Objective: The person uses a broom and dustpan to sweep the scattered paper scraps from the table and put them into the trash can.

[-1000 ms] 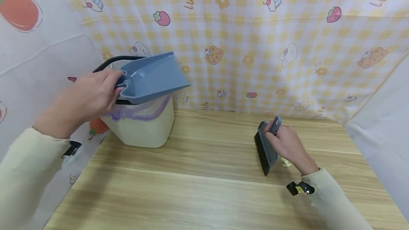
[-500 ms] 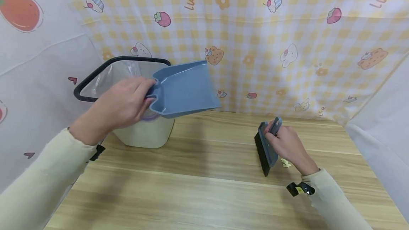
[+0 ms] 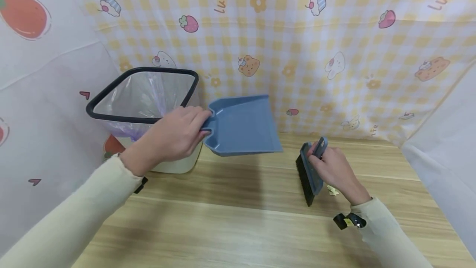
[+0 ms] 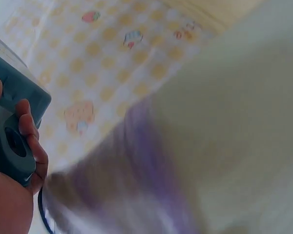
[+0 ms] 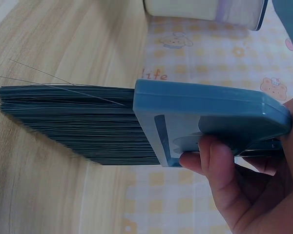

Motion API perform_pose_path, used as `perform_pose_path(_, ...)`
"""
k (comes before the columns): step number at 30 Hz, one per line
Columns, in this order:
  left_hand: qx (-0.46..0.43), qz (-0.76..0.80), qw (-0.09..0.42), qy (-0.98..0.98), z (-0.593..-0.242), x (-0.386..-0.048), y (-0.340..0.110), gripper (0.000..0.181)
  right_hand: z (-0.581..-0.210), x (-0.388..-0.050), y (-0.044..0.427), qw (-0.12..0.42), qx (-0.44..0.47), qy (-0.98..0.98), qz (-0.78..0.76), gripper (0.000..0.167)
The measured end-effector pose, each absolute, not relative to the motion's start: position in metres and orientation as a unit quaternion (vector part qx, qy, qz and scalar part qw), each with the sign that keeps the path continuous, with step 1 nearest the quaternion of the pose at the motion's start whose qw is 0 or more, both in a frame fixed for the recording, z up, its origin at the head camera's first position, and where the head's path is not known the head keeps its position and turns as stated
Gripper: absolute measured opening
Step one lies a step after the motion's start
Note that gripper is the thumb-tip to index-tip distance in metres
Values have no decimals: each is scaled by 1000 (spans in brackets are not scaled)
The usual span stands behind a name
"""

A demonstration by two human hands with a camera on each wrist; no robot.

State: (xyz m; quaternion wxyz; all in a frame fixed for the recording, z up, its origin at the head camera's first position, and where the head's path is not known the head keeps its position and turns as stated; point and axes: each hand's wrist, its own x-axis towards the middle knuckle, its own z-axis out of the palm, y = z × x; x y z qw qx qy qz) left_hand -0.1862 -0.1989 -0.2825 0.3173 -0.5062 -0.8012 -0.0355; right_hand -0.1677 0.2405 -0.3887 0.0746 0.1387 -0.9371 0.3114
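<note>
A blue dustpan [image 3: 243, 127] hangs above the table, its pan pointing right, and my left hand [image 3: 174, 135] grips it by the handle. Nothing shows on its flat surface. In the left wrist view the fingers curl round the handle, which has a hole [image 4: 15, 141] in it. My right hand [image 3: 336, 171] holds a small blue hand brush [image 3: 314, 168] by the handle, dark bristles [image 5: 83, 126] down on the wood. Just behind the brush, by the right wrist, lie some pale yellow scraps [image 3: 332, 190], partly hidden by the hand.
A cream trash bin [image 3: 178, 164] with a black rim [image 3: 145, 69] and a clear, purple-edged bag stands at the back left, beside the left hand. The wooden table [image 3: 223, 226] ends at a checked cloth [image 3: 275, 44] behind and white cloth at both sides.
My left hand has carried the dustpan from over the bin to the right and lower, uncovering the bin's mouth. My right hand and the brush have stayed in place.
</note>
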Motion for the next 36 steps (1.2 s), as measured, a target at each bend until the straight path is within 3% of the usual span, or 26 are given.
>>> perform_pose_path(6,-517,-40,294,-803,-309,-189,-184,58,-389,-167,241,78,139,-938,307,19)
perform_pose_path(13,-522,-46,260,-811,-340,-189,-167,35,-389,-167,241,78,137,-938,308,20)
perform_pose_path(29,-528,-32,199,-825,-405,-195,-138,36,-390,-168,241,91,137,-937,310,17)
perform_pose_path(36,-500,-37,109,-858,-424,-194,-131,31,-389,-168,241,89,135,-937,310,18)
